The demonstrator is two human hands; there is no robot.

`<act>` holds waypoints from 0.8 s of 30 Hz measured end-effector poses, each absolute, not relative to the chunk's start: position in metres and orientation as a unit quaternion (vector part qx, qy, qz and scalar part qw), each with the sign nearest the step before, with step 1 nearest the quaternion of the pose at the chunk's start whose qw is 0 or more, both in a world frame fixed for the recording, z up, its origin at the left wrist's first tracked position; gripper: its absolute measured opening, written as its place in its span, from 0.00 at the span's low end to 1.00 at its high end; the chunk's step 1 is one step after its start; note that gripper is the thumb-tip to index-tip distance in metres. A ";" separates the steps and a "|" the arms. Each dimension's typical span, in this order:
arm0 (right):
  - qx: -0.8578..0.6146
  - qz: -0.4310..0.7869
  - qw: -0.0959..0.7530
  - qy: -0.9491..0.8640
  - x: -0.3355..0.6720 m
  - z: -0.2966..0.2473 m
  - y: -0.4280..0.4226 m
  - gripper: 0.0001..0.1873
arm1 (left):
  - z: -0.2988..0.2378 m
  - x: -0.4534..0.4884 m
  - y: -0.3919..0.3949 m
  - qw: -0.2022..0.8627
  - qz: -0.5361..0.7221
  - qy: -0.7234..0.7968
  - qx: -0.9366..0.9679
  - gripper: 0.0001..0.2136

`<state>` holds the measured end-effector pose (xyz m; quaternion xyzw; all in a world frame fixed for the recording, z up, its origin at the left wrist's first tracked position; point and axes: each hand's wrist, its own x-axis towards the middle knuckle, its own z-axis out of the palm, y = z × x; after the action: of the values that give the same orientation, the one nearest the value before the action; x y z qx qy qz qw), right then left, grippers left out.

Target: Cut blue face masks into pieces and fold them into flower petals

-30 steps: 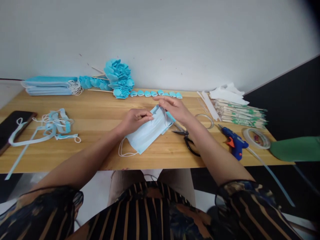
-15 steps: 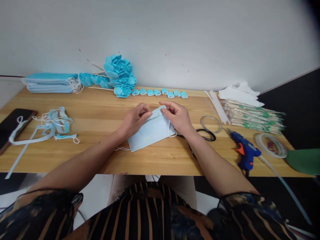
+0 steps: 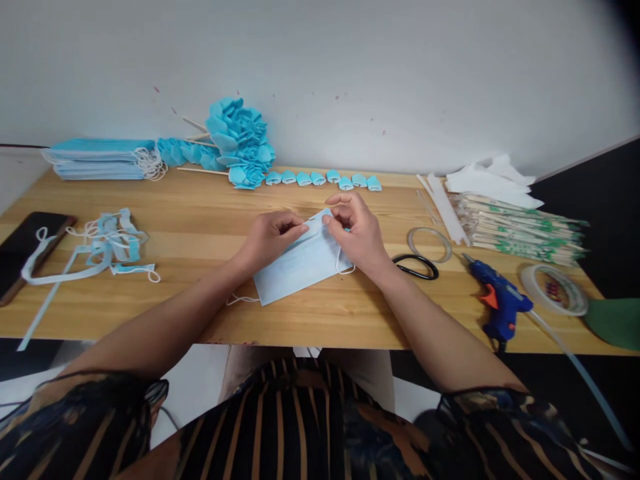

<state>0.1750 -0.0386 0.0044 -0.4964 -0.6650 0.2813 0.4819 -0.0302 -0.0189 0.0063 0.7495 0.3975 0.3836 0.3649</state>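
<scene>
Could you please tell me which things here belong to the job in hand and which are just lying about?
In the job:
face mask, held by the left hand and right hand
likely the stacked masks, blue flowers and small blue pieces, similarly coloured
possibly the glue gun and scissors handle

Apparently just lying about:
phone, untouched
loose mask strips, tangled

Your wooden table (image 3: 205,193) carries tangled strips (image 3: 103,259) left of your left hand (image 3: 273,237), a glue gun (image 3: 504,301) right of your right hand (image 3: 357,233).
</scene>
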 end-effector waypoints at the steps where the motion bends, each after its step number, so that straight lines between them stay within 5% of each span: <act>1: -0.496 0.276 0.478 -0.670 0.175 0.005 -0.040 0.10 | 0.006 -0.030 -0.019 0.360 0.388 0.394 0.752 0.11; 5: -0.476 0.240 0.456 -0.712 0.174 0.009 -0.042 0.02 | 0.007 -0.031 -0.018 0.343 0.400 0.388 0.756 0.10; 24: -0.484 0.242 0.432 -0.722 0.173 0.011 -0.042 0.07 | 0.007 -0.029 -0.021 0.339 0.402 0.398 0.752 0.14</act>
<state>0.1732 -0.0419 0.0109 -0.4838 -0.7215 0.2420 0.4321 -0.0294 -0.0210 0.0074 0.7521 0.3979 0.4019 0.3385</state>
